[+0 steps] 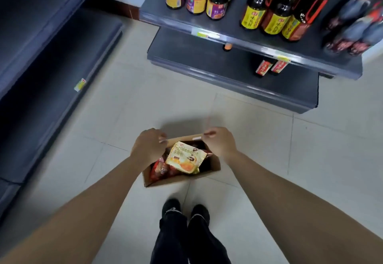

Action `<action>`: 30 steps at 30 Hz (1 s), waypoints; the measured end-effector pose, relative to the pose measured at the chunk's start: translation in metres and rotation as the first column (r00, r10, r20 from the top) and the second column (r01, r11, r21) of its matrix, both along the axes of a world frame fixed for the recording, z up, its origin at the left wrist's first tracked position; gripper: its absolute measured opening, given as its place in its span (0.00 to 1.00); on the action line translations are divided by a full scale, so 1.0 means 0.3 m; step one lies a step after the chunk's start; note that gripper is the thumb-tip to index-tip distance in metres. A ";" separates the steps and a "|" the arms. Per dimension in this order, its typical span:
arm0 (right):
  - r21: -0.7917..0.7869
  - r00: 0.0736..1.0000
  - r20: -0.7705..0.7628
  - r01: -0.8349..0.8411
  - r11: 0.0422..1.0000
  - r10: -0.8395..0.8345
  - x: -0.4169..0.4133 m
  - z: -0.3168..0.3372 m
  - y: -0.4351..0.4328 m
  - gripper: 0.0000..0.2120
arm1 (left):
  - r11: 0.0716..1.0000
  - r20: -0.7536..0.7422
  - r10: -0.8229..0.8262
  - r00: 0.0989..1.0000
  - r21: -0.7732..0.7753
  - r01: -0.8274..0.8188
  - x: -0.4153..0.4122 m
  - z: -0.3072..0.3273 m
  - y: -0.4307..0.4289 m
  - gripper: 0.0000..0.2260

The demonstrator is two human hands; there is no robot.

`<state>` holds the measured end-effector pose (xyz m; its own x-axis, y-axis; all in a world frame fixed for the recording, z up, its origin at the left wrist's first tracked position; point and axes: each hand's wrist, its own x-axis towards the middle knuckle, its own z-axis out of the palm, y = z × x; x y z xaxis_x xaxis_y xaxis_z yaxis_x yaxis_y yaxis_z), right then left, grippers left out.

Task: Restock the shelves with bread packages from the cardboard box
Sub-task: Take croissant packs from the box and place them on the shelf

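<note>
Head view looks down on an open cardboard box [182, 177] standing on the tiled floor [128, 102], with the left hand [148, 146] clenched on its far-left rim and the right hand [220, 142] clenched on its far-right rim. Inside the box a yellow croissant pack [185, 157] lies on top of red packs [160, 170], while two black shoes [185, 211] stand just nearer than the box. Beyond the box, to the right, grey shelves [234, 71] carry dark bottles [251, 4], and empty dark shelves [47, 60] run along its left.
</note>
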<state>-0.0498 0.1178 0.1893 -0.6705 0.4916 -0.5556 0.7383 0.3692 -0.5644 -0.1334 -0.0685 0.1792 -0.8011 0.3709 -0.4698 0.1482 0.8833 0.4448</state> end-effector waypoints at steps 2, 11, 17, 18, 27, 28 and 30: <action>-0.031 0.997 0.065 0.047 0.998 -0.045 0.018 -0.153 0.022 0.09 | 0.999 0.045 -0.011 0.999 -0.043 0.013 0.004 -0.141 0.036 0.11; -0.136 0.938 0.344 -0.003 0.991 0.050 0.105 -0.884 0.036 0.17 | 0.977 0.229 -0.065 0.971 -0.184 0.108 0.003 -0.884 0.082 0.17; -0.265 0.909 0.409 0.201 0.943 -0.079 0.099 -1.240 0.006 0.19 | 0.953 0.355 0.012 0.935 -0.288 0.097 -0.017 -1.277 0.097 0.27; -0.310 0.913 0.394 0.236 0.921 -0.102 0.098 -1.280 -0.002 0.20 | 0.954 0.368 0.059 0.928 -0.295 0.057 -0.024 -1.325 0.099 0.31; -0.230 0.914 0.336 0.314 0.921 -0.228 0.088 -1.285 -0.022 0.25 | 0.948 0.548 0.305 0.779 -0.092 -0.306 -0.030 -1.311 0.049 0.21; -0.217 0.924 0.321 0.287 0.933 -0.210 0.082 -1.241 -0.020 0.24 | 0.940 0.559 0.314 0.767 -0.071 -0.333 -0.028 -1.264 0.030 0.21; -0.200 0.944 0.279 0.234 0.951 -0.174 0.062 -1.136 -0.023 0.21 | 0.916 0.571 0.351 0.742 -0.042 -0.400 -0.025 -1.145 -0.001 0.20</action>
<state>-0.0313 0.1108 -0.1514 -0.3899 0.4425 -0.8075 0.9140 0.0794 -0.3978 -0.1410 -0.0688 -0.1642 -0.4904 0.1514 -0.8582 -0.4825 0.7729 0.4121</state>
